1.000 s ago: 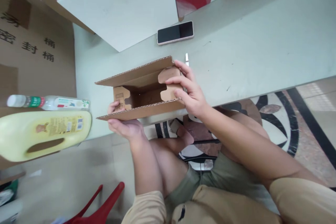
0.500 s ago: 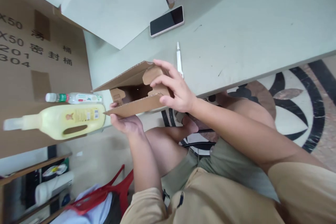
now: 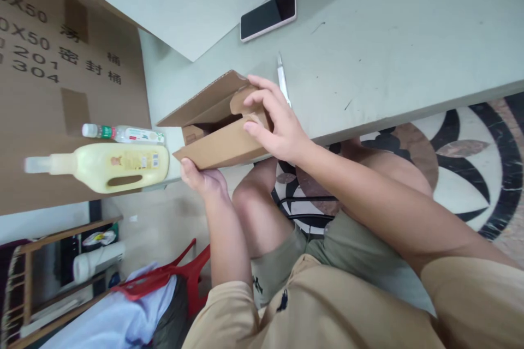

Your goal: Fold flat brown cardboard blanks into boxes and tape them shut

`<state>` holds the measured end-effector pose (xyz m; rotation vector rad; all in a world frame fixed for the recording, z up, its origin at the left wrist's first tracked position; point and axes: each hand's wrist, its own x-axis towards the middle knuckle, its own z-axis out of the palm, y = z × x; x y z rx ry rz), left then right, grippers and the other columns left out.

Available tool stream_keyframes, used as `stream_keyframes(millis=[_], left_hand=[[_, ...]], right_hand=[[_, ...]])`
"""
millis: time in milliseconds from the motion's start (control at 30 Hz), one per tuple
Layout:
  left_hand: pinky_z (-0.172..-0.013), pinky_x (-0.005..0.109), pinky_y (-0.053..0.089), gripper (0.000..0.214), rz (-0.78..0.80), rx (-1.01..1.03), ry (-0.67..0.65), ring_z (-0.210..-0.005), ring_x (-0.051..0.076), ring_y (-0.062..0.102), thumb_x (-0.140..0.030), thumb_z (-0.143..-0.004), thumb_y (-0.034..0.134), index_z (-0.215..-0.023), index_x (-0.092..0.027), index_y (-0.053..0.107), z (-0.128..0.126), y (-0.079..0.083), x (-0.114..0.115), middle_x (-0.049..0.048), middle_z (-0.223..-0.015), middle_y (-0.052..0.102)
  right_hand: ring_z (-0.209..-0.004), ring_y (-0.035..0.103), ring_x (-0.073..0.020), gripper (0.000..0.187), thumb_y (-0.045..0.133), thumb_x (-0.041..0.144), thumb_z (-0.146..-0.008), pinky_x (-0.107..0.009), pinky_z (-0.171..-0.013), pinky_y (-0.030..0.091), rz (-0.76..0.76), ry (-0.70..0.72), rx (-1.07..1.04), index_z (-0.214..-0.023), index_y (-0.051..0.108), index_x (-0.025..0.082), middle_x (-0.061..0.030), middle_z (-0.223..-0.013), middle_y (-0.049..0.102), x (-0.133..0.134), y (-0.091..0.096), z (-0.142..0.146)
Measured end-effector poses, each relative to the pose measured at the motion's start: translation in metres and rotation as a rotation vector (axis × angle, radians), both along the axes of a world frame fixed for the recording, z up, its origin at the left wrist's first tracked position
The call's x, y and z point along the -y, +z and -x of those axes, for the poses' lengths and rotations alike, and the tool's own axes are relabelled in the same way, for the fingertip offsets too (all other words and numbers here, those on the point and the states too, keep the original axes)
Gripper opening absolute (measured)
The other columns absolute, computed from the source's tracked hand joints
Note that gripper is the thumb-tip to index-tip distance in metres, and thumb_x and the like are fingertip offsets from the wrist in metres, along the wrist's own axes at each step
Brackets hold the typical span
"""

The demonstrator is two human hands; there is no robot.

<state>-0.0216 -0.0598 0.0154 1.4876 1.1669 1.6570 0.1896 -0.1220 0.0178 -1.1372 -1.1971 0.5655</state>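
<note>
A brown cardboard box with an open top is held near the table's front edge, its inside partly dark and its flaps raised. My left hand grips the lower left corner, thumb against the front panel and the other fingers mostly hidden below. At the right end, my right hand has its thumb on the front edge and its fingers bent over the small end flap. Just beyond that hand lies a slim silvery-white craft knife on the table.
A phone lies farther back on the pale table, beside a large white panel. On the left are a yellow jug-like bottle, a clear plastic bottle and a big printed carton. A red chair stands below left.
The box has tilted, so its front panel shows more and its opening looks narrower. My left fingertips no longer show over its edge. The whole view has shifted somewhat.
</note>
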Motion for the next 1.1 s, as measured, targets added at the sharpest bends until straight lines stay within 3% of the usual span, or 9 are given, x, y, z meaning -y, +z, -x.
stream_keyframes(millis=[133, 367, 500, 700, 900, 1100], left_hand=[[-0.109, 0.043, 0.051, 0.044, -0.05, 0.044, -0.022, -0.121, 0.026, 0.065, -0.05, -0.091, 0.053, -0.116, -0.014, 0.056, 0.0, -0.002, -0.004, 0.0125, -0.118, 0.069], [-0.113, 0.047, 0.047, 0.058, 0.021, 0.014, 0.03, -0.13, 0.029, 0.059, -0.062, -0.08, 0.062, -0.121, -0.02, 0.057, 0.006, -0.005, -0.001, 0.0122, -0.132, 0.062], [-0.114, 0.044, 0.046, 0.054, 0.0, 0.033, -0.008, -0.138, 0.028, 0.052, -0.052, -0.079, 0.065, -0.125, -0.025, 0.056, 0.007, -0.004, 0.0, 0.0098, -0.142, 0.054], [-0.114, 0.043, 0.045, 0.044, 0.007, 0.098, -0.069, -0.13, 0.026, 0.057, -0.042, -0.079, 0.066, -0.118, -0.023, 0.061, 0.008, -0.002, -0.001, 0.0083, -0.135, 0.058], [-0.112, 0.043, 0.047, 0.049, 0.021, 0.056, -0.052, -0.126, 0.025, 0.06, -0.047, -0.08, 0.063, -0.121, -0.022, 0.058, 0.01, -0.005, -0.003, 0.0098, -0.133, 0.061], [-0.109, 0.042, 0.049, 0.064, 0.01, -0.115, 0.006, -0.132, 0.028, 0.055, -0.065, -0.082, 0.056, -0.13, -0.023, 0.054, 0.011, -0.005, -0.004, 0.0111, -0.142, 0.054]], right_hand=[[-0.15, 0.038, -0.0313, 0.04, 0.058, 0.058, -0.091, -0.055, -0.122, 0.036, -0.005, 0.003, -0.004, -0.116, 0.056, 0.027, -0.0102, -0.157, 0.044, -0.004, -0.003, -0.002], [-0.15, 0.037, -0.0312, 0.038, 0.056, 0.054, -0.093, -0.059, -0.123, 0.033, -0.011, 0.015, -0.008, -0.119, 0.053, 0.027, -0.0105, -0.157, 0.043, -0.002, -0.005, -0.003], [-0.151, 0.037, -0.0293, 0.036, 0.056, 0.048, -0.094, -0.057, -0.125, 0.032, -0.029, -0.008, -0.005, -0.124, 0.051, 0.029, -0.009, -0.155, 0.046, -0.004, -0.007, -0.003], [-0.149, 0.039, -0.0281, 0.045, 0.056, 0.043, -0.093, -0.055, -0.125, 0.034, -0.045, -0.002, -0.006, -0.135, 0.045, 0.031, -0.0092, -0.155, 0.046, -0.003, -0.004, -0.005], [-0.15, 0.039, -0.0278, 0.057, 0.056, 0.049, -0.093, -0.053, -0.126, 0.035, -0.018, 0.009, 0.009, -0.145, 0.04, 0.034, -0.0064, -0.157, 0.046, -0.008, -0.004, -0.008], [-0.149, 0.039, -0.0302, 0.063, 0.053, 0.053, -0.093, -0.055, -0.127, 0.032, -0.033, 0.034, 0.062, -0.152, 0.036, 0.037, -0.0048, -0.157, 0.045, -0.009, -0.002, -0.012]])
